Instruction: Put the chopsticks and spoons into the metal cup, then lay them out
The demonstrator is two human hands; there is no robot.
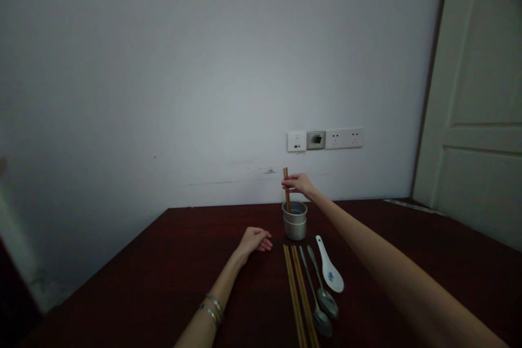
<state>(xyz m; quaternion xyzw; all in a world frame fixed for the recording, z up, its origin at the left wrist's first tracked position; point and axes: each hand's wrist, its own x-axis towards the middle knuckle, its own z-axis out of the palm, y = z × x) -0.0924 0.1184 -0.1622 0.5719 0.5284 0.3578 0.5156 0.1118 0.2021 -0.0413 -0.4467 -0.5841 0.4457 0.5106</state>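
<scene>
My right hand [297, 182] pinches a pair of wooden chopsticks [287, 198] near their upper ends. The chopsticks stand almost upright, their lower ends inside the mouth of a metal cup [295, 227]. My left hand [255, 240] lies on the table left of the cup, holding nothing, its fingers loosely bent and a little apart. In front of the cup, more wooden chopsticks [297, 293] lie lengthwise in two pairs. Beside them are two metal spoons, one longer-reaching spoon [322, 322] and another spoon [327, 303]. A white ceramic spoon [331, 273] with a blue mark lies at their right.
The dark red-brown table [171, 272] meets a pale wall [228, 92] at the back. Wall sockets [345, 138] sit above the table edge. At the right stands a light panelled door [481, 119], with a thin flat strip [414, 206] on the table near it.
</scene>
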